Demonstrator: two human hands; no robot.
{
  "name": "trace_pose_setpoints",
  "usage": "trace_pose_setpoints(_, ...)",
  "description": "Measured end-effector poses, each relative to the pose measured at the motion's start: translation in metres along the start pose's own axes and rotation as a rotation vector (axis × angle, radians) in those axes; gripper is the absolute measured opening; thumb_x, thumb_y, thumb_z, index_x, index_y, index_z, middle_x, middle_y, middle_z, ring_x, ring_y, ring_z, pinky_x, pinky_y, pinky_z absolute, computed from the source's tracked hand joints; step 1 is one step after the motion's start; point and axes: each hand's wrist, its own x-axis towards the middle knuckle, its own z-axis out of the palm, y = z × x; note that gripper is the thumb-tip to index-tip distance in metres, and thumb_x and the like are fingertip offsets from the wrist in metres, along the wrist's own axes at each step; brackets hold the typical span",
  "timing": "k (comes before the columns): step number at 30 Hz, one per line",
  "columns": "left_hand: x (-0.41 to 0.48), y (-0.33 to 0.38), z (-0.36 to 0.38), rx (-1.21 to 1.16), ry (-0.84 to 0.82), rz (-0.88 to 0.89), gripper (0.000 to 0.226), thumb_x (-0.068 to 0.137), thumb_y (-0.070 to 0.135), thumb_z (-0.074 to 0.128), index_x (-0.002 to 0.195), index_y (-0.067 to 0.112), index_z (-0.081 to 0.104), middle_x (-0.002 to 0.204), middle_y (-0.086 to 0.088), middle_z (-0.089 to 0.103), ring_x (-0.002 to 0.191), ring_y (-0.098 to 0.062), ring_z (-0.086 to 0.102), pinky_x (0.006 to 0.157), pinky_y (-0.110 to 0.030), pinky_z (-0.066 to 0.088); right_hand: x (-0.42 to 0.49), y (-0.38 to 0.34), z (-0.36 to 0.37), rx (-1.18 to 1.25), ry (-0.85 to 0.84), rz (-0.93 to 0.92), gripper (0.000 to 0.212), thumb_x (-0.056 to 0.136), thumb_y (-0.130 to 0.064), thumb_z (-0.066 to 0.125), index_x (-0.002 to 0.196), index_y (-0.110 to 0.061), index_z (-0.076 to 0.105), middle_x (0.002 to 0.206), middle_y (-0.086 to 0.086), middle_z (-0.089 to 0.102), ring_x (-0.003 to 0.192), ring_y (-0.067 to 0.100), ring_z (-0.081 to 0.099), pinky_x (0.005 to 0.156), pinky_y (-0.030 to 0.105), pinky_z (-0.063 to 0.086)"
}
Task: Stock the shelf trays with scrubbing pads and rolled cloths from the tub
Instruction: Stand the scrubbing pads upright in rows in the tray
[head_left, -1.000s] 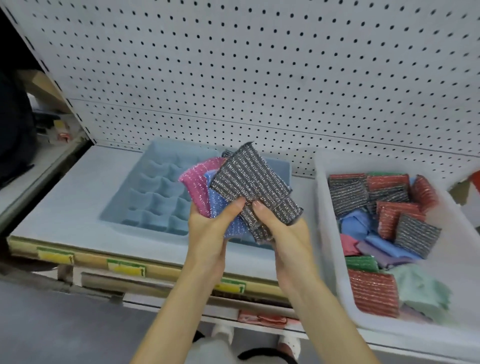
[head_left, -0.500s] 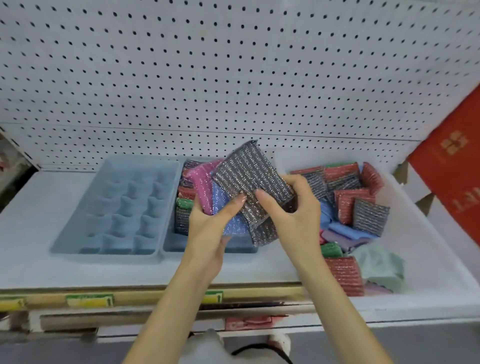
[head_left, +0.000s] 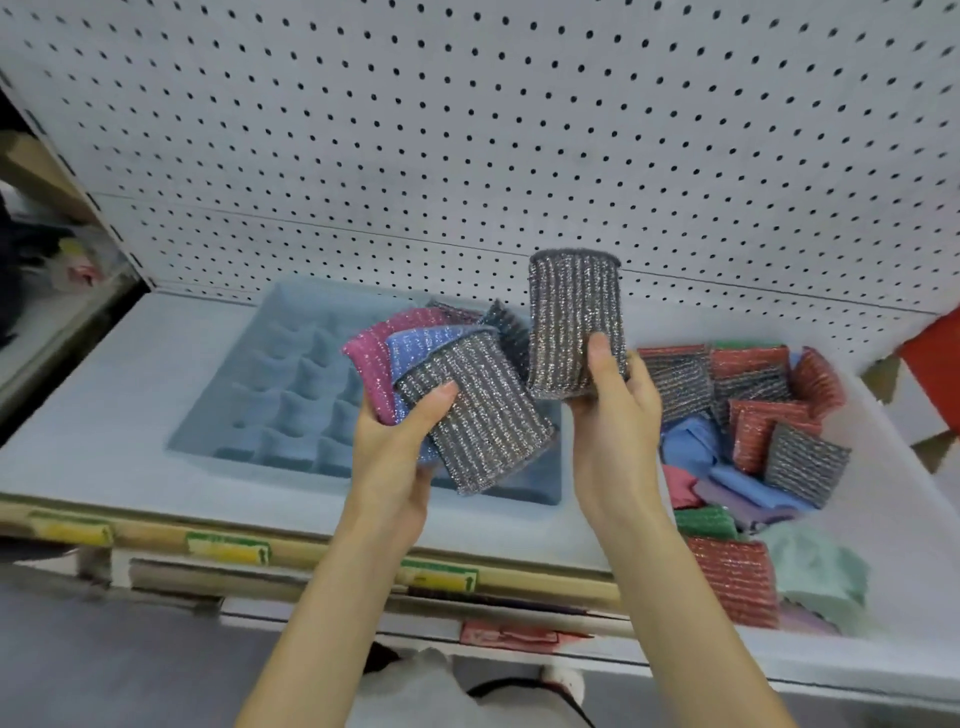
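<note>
My left hand (head_left: 400, 447) grips a fanned stack of scrubbing pads (head_left: 467, 410): pink, blue and grey glittery ones, held over the blue shelf trays. My right hand (head_left: 613, 415) holds one grey pad (head_left: 574, 322) upright, apart from the stack, its thumb on the pad's front. The blue divided tray (head_left: 291, 395) lies on the shelf at the left with its cells showing. A second blue tray (head_left: 540, 488) beside it is mostly hidden behind my hands, with pads showing at its far end. The white tub (head_left: 893, 499) at the right holds red, grey and green pads (head_left: 763, 426) and loose cloths (head_left: 748, 488).
A white pegboard wall (head_left: 519, 130) rises behind the shelf. The shelf's front edge (head_left: 228, 545) carries yellow and green price labels. A red carton (head_left: 935, 364) stands at the far right. Another shelf with goods (head_left: 57, 270) lies at the far left.
My right hand has pulled one grey pad off the stack and lifted it up and to the right. The left hand keeps the remaining pads. The view has shifted to the left.
</note>
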Motion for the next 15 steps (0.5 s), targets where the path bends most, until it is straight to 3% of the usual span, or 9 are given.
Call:
trace_pose_setpoints(2, 0.007, 0.011, -0.024, 0.016, 0.069, 0.038, 0.057, 0.061, 0.019, 0.075, 0.116, 0.020, 0.057, 0.101, 0.003, 0.072, 0.089, -0.013, 0.069, 0.067, -0.030, 0.057, 0.010, 0.004, -0.006, -0.007, 0.034, -0.016, 0.029, 0.093, -0.026, 0.059, 0.116, -0.008, 0.057, 0.105, 0.000, 0.058, 0.077, 0.008, 0.055, 0.071, 0.024, 0.043)
trace_pose_setpoints(4, 0.013, 0.022, -0.053, 0.018, 0.140, 0.093, 0.045, 0.070, 0.012, 0.073, 0.111, 0.022, 0.058, 0.095, 0.008, 0.072, 0.084, -0.009, 0.069, 0.064, -0.025, 0.057, 0.020, 0.013, -0.013, -0.141, 0.013, -0.051, 0.014, 0.092, -0.019, 0.059, 0.104, -0.012, 0.056, 0.094, 0.007, 0.054, 0.071, 0.013, 0.051, 0.062, 0.026, 0.041)
trace_pose_setpoints(6, 0.018, 0.030, -0.079, 0.013, 0.202, 0.137, 0.042, 0.078, 0.006, 0.069, 0.116, 0.019, 0.057, 0.096, 0.008, 0.072, 0.083, -0.008, 0.069, 0.064, -0.023, 0.056, 0.029, 0.027, -0.018, -0.440, -0.076, -0.124, 0.018, 0.092, -0.015, 0.060, 0.108, -0.018, 0.053, 0.092, 0.010, 0.061, 0.078, 0.020, 0.058, 0.063, 0.032, 0.049)
trace_pose_setpoints(10, 0.024, 0.033, -0.114, -0.019, 0.283, 0.147, 0.046, 0.082, 0.005, 0.067, 0.124, 0.019, 0.055, 0.100, 0.007, 0.072, 0.087, -0.009, 0.070, 0.066, -0.022, 0.056, 0.040, 0.059, -0.021, -1.037, -0.271, -0.320, 0.023, 0.091, -0.021, 0.061, 0.110, -0.029, 0.053, 0.092, -0.001, 0.067, 0.078, 0.019, 0.064, 0.071, 0.036, 0.052)
trace_pose_setpoints(15, 0.033, 0.032, -0.126, -0.041, 0.301, 0.124, 0.047, 0.082, 0.007, 0.067, 0.126, 0.019, 0.055, 0.106, 0.004, 0.070, 0.088, -0.010, 0.070, 0.066, -0.023, 0.056, 0.045, 0.093, -0.007, -1.399, -0.376, -0.649, 0.021, 0.087, -0.020, 0.067, 0.107, -0.018, 0.065, 0.095, -0.001, 0.071, 0.069, 0.021, 0.066, 0.060, 0.030, 0.048)
